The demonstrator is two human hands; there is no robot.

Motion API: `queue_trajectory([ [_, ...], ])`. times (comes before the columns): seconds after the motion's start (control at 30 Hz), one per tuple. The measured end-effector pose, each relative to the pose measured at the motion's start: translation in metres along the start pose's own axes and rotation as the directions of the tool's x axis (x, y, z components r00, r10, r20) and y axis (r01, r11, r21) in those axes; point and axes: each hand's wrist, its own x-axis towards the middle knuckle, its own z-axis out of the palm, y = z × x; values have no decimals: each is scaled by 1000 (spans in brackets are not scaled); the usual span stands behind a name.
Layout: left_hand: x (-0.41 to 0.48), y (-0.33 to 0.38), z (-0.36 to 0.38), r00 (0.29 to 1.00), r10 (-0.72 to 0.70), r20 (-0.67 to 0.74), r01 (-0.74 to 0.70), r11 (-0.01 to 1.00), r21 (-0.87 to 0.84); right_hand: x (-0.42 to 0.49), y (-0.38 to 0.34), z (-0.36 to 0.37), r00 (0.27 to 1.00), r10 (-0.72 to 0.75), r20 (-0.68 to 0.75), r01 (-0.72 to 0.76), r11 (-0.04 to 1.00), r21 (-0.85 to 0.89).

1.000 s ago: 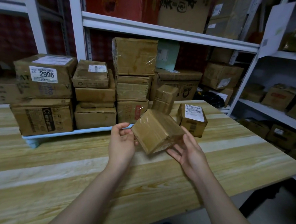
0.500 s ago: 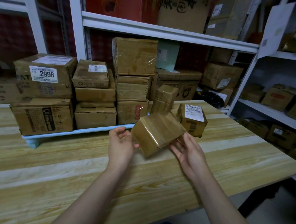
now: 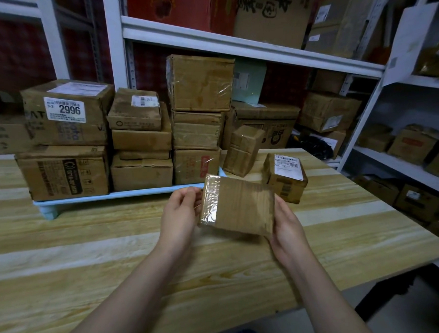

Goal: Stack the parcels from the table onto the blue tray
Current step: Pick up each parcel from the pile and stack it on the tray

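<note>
I hold a parcel up in both hands above the table, in front of the right end of the blue tray and clear of both. It is tilted, its broad brown face turned toward me, with a shiny taped strip down its left side. My left hand has its fingers curled, thumb and fingertips pinching that taped edge. My right hand takes the lower right corner: the thumb lies along the edge and the fingers go behind the cardboard where I cannot see them, so they are probably clamped on the back. The tray stands at the far side of the table and carries stacked boxes across its length. Just beyond my right hand a labelled parcel sits on the table, white sticker up. Behind it a taped parcel stands on end beside the tray's right end, leaning a little. White shelves with more boxes rise behind and to the right.
</note>
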Motion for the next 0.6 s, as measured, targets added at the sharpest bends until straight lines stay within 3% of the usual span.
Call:
queue_trajectory([
  [0.3,-3,2,2,999,-22,50,23,999,-35,0,-2,0,998,64,-17,-64,998,28],
  [0.6,-5,0,0,998,11,64,-11,1000,7,-4,-1,-2,992,106,65,-115,980,164],
])
